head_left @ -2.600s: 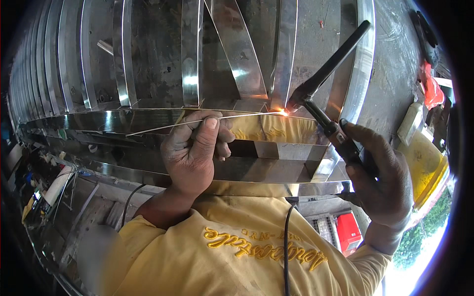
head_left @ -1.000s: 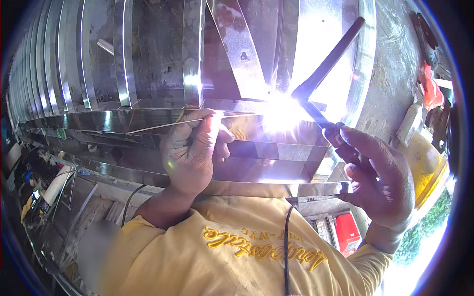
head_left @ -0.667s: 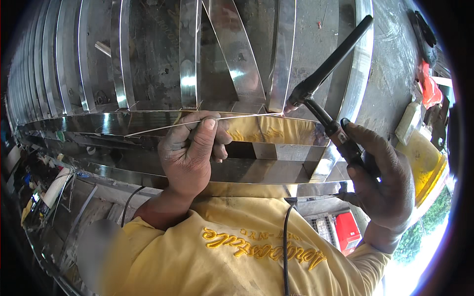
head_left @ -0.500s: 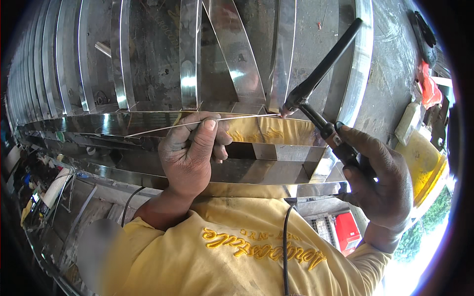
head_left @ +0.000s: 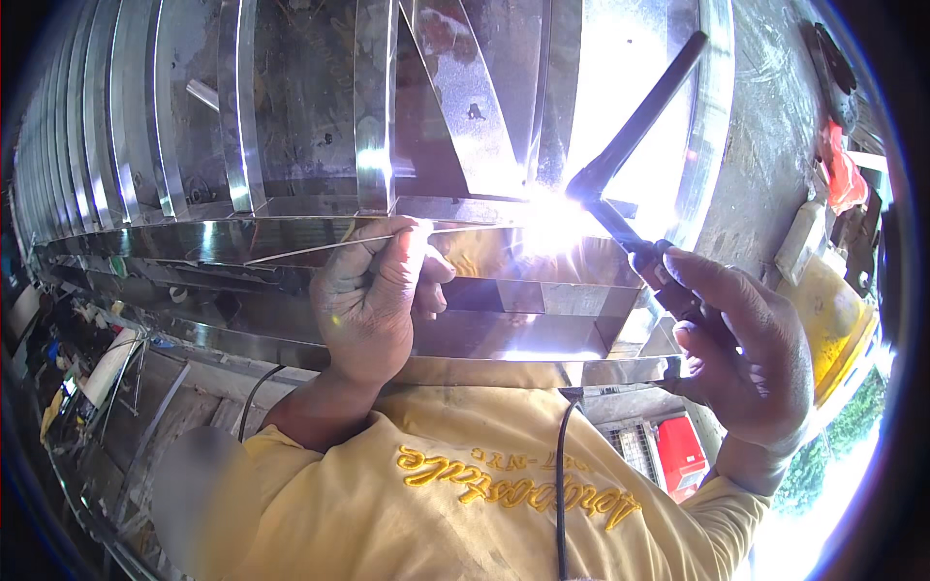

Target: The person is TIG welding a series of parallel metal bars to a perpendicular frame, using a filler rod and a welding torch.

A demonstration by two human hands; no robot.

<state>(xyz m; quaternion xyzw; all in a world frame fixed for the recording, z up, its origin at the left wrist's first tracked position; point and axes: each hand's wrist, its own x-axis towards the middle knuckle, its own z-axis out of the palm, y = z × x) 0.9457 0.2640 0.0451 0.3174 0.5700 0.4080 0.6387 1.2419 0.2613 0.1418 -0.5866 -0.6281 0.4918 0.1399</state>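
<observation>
A TIG welding torch with a long black back cap is gripped by my right hand, fingers wrapped round its handle. Its head tilts over a seam on the shiny metal frame, where a bright white arc glares and hides the torch tip. My left hand pinches a thin filler rod between thumb and fingers. The rod runs along the frame's edge toward the arc, and its far end is lost in the glare. Gold-toned reflections show on the strip below the arc.
Upright metal bars rise from the frame across the far side. At the right are a yellow bucket and a red plastic bag. A red box sits lower right. A black cable hangs over my yellow shirt.
A bright arc has lit at the torch tip, flooding the nearby bars with white light. The torch head has shifted very slightly; both hands stay nearly in place.
</observation>
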